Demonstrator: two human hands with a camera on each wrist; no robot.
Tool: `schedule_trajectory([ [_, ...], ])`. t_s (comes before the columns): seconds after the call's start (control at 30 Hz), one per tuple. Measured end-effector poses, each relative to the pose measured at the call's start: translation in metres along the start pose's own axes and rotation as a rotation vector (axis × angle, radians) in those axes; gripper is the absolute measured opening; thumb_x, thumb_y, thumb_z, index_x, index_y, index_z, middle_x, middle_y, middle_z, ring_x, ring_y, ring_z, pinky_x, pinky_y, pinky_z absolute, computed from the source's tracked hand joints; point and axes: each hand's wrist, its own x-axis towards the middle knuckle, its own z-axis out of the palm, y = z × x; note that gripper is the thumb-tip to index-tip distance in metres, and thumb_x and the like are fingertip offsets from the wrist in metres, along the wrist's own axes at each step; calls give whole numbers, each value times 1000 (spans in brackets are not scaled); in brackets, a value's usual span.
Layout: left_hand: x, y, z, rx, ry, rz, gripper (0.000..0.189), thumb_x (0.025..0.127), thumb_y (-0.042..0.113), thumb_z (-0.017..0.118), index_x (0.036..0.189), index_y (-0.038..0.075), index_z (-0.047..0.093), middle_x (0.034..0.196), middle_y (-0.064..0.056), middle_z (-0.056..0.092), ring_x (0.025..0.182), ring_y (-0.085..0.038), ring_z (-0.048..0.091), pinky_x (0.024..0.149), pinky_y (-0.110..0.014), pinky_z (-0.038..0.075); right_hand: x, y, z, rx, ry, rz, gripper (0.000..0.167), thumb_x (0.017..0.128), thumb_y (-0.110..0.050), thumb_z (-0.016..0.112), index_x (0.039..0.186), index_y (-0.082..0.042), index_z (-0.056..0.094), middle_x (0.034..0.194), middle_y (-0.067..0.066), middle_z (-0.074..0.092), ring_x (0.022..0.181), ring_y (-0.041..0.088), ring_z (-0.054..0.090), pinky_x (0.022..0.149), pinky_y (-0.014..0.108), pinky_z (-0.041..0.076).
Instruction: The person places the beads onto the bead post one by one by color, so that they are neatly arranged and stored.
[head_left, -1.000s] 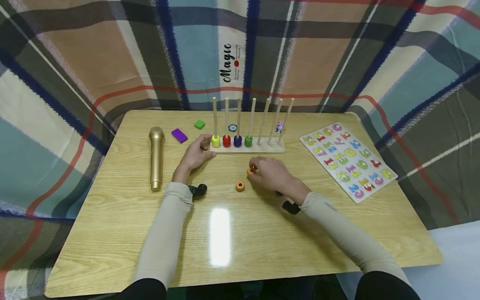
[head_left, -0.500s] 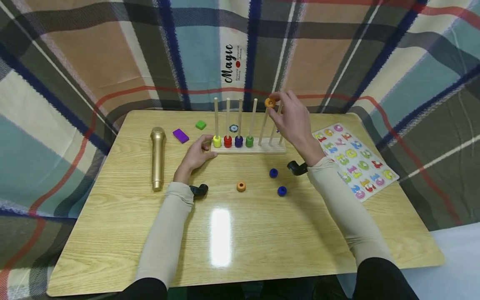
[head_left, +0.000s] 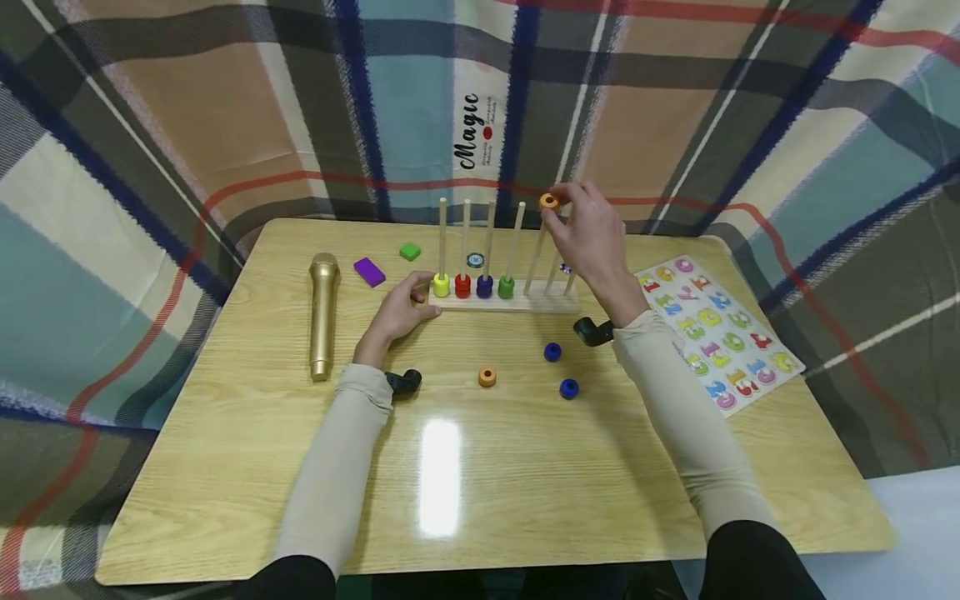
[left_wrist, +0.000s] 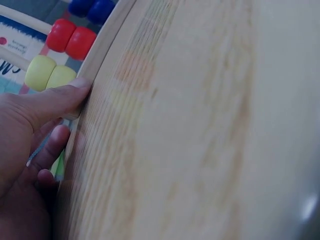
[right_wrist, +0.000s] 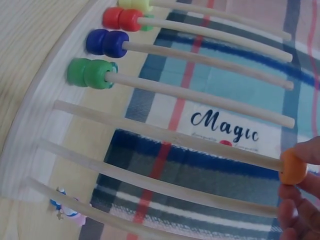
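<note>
Cloth (head_left: 405, 125): plaid w/ blue, tan, gray, white & red stripes. Rack (head_left: 498, 305): pale wood; yellow beads (head_left: 442, 286), red beads (head_left: 462, 287), dk blue beads (head_left: 485, 287), green beads (head_left: 506, 287). Held bead (head_left: 550, 202): orange. Loose bead (head_left: 487, 377): orange; from it, two blue beads (head_left: 552, 352) abt 3 o'clock, gold mic (head_left: 322, 317) & purple block (head_left: 370, 272) nr 10, green block (head_left: 410, 251) nr 11, white sheet (head_left: 722, 337) nr 3 w/ rainbow nums (head_left: 708, 317).

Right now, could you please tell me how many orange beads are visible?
2: one orange bead pinched in the right hand at the tip of the fifth peg from the left; the other on the table. More could be hidden.
</note>
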Motion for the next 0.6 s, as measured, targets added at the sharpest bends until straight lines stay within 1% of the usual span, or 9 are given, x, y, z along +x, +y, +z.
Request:
schedule_trajectory([
  [0.17,2,2,2,4,13,-6,66,99,7,76,159,10,48,156,-19,52,119,-36,54,102,-51,44,1,3,-1,-33,-50,9,40,106,-33,68,136,-7,72,128,14,67,76,30,59,65,43,47],
  [0.3,1,0,2,2,2,2,66,99,7,76,159,9,47,156,-19,52,121,-37,54,105,-52,45,-3,4,2,-21,-33,-2,43,105,-32,69,140,-6,70,135,15,64,79,30,61,67,46,50],
  [0.37,1,0,2,4,3,2,67,99,7,76,159,9,47,155,-19,52,122,-37,54,105,-52,44,-8,4,4,6,13,-40,44,104,-30,70,140,-5,69,136,16,62,82,31,61,70,47,51],
  [0.43,1,0,2,9,6,-1,67,99,7,76,159,9,47,154,-19,53,121,-36,54,105,-52,44,-17,2,6,27,58,-111,40,103,-25,71,137,-3,70,134,19,63,84,33,61,71,48,52],
  [0.47,2,0,2,12,7,-3,67,99,7,76,159,10,47,153,-19,53,121,-36,54,105,-52,44,-23,0,8,36,63,-151,38,102,-22,72,134,-1,70,130,19,64,85,33,61,72,48,52],
  [0.5,2,0,2,13,8,-5,67,99,7,76,159,10,47,153,-20,54,121,-36,54,105,-52,44,-30,-2,11,35,46,-192,35,101,-20,72,131,-1,71,127,19,65,87,33,62,74,47,53],
  [0.53,2,0,2,12,9,-7,67,99,7,76,159,10,47,153,-19,54,120,-36,54,105,-52,44,-39,-5,14,32,5,-226,32,101,-19,73,127,-1,72,122,19,66,86,32,63,71,45,53],
  [0.57,2,1,2,13,9,-8,68,99,7,76,160,10,47,153,-19,54,120,-35,54,105,-52,44,-50,-9,18,26,-66,-256,30,100,-18,74,125,-1,73,118,18,68,85,31,64,69,43,54],
  [0.6,2,0,2,15,8,-9,68,99,7,76,160,10,47,153,-19,54,121,-35,54,105,-52,44,-60,-12,22,13,-162,-281,30,100,-19,75,123,-2,73,116,17,69,86,30,66,69,41,55],
])
